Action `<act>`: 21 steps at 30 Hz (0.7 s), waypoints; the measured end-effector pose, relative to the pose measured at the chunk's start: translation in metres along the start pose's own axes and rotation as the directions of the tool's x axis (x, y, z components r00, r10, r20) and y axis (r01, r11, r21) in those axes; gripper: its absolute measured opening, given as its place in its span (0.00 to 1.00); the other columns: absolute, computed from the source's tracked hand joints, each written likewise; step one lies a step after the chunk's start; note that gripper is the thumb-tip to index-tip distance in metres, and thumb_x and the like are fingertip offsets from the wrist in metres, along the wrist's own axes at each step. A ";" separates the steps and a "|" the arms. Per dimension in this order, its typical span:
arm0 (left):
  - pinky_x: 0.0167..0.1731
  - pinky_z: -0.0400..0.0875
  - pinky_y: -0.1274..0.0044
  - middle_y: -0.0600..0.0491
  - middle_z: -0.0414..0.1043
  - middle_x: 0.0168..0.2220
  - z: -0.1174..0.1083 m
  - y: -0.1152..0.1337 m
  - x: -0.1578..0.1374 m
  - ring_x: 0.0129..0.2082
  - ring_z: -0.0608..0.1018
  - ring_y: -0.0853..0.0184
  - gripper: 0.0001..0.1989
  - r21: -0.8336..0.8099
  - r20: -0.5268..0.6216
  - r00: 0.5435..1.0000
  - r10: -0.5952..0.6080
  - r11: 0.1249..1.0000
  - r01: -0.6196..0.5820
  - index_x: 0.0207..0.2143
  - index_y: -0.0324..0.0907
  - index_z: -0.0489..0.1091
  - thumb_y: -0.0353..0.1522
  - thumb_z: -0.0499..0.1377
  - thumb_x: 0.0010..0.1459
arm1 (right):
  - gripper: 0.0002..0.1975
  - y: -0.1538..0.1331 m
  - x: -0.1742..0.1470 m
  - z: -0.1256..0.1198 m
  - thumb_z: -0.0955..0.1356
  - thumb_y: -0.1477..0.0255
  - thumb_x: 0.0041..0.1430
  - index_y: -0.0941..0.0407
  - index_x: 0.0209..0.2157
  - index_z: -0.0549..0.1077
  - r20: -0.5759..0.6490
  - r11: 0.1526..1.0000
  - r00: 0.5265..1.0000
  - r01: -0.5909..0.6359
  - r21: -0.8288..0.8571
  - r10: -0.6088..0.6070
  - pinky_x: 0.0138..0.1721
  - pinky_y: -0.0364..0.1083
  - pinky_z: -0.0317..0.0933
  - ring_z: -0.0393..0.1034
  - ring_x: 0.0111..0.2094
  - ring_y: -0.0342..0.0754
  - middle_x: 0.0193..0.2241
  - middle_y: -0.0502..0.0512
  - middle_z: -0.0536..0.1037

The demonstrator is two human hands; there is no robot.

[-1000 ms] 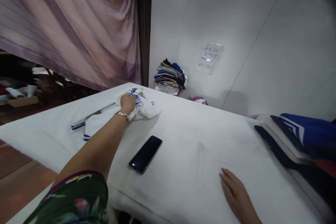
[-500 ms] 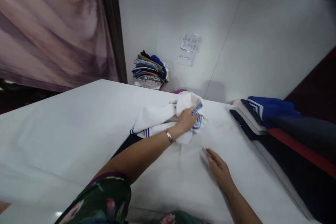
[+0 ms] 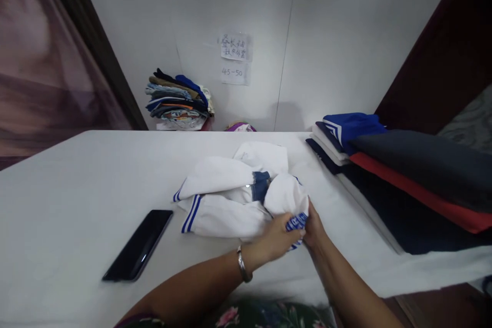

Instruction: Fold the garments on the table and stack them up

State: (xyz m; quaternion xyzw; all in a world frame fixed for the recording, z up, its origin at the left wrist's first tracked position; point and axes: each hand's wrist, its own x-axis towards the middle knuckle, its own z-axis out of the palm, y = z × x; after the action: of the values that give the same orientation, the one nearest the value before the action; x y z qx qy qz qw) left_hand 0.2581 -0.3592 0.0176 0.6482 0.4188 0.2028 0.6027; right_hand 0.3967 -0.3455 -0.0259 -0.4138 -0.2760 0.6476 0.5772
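A crumpled white long-sleeved top [image 3: 226,218] lies on the table, its two blue-striped cuffs pointing left. A dark blue patch [image 3: 260,186] shows in its middle, and blue lettering [image 3: 298,224] is on the bunched part at the right. My left hand [image 3: 282,238], with a silver bracelet on its wrist, is closed on the fabric by the lettering. On the far side of that bunch, my right hand [image 3: 315,225] grips the top as well; some of its fingers are hidden behind the cloth.
A black phone [image 3: 139,246] lies on the white table [image 3: 77,189] at left. Folded garments [image 3: 407,184] are stacked along the right side. Behind the table edge stand a pile of clothes [image 3: 179,100] and a purple-and-white item [image 3: 241,127]. Handwritten notes [image 3: 234,59] hang on the wall.
My left hand has drawn the bunched part of the top nearer to me. My right hand has gone from open above the table to holding the top. The phone is now uncovered.
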 end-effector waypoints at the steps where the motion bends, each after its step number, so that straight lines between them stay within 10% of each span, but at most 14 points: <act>1: 0.28 0.67 0.71 0.52 0.73 0.30 0.007 0.000 -0.003 0.32 0.76 0.62 0.13 0.078 0.039 0.999 0.027 0.997 -0.030 0.30 0.49 0.67 0.47 0.60 0.47 | 0.39 -0.003 -0.002 -0.004 0.58 0.40 0.55 0.57 0.49 0.76 -0.006 0.998 1.000 -0.019 -0.061 0.019 0.51 0.56 0.65 0.73 0.50 0.59 0.40 0.61 0.81; 7: 0.25 0.66 0.66 0.49 0.74 0.29 0.033 0.001 -0.012 0.32 0.79 0.58 0.17 0.456 0.291 0.955 0.056 0.869 -0.190 0.34 0.62 0.70 0.55 0.59 0.44 | 0.33 -0.020 0.001 -0.041 0.65 0.44 0.49 0.58 0.42 0.77 -0.219 0.928 0.959 0.090 -0.361 -0.178 0.47 0.56 0.68 0.75 0.44 0.62 0.35 0.61 0.81; 12: 0.31 0.72 0.70 0.53 0.77 0.33 0.005 0.017 -0.009 0.34 0.79 0.62 0.14 0.237 0.422 0.887 0.190 0.920 -0.311 0.36 0.58 0.73 0.51 0.57 0.51 | 0.28 -0.029 -0.005 -0.048 0.58 0.48 0.56 0.55 0.36 0.77 -0.292 0.919 0.921 0.139 -0.370 -0.257 0.43 0.54 0.68 0.76 0.36 0.58 0.29 0.58 0.81; 16: 0.39 0.71 0.72 0.50 0.79 0.38 -0.047 0.028 -0.003 0.37 0.79 0.63 0.13 0.392 0.135 0.951 0.277 0.867 -0.308 0.40 0.47 0.74 0.42 0.55 0.59 | 0.19 -0.050 -0.021 -0.055 0.62 0.55 0.54 0.55 0.33 0.75 -0.354 0.948 0.879 0.291 -0.131 -0.319 0.35 0.49 0.68 0.73 0.29 0.52 0.26 0.54 0.78; 21: 0.54 0.61 0.63 0.44 0.72 0.52 -0.114 0.028 0.022 0.53 0.71 0.55 0.15 0.906 -0.164 0.863 0.478 0.419 -0.060 0.48 0.43 0.71 0.35 0.58 0.58 | 0.16 -0.072 -0.036 -0.081 0.67 0.64 0.52 0.52 0.43 0.73 -0.349 0.804 0.880 0.448 0.391 -0.321 0.16 0.38 0.52 0.53 0.15 0.37 0.26 0.47 0.71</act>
State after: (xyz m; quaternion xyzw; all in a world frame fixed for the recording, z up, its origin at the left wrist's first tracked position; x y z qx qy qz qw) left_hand 0.1915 -0.2705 0.0603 0.8667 0.4625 0.1820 0.0412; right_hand 0.5033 -0.3773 0.0009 -0.2827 -0.1135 0.5006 0.8103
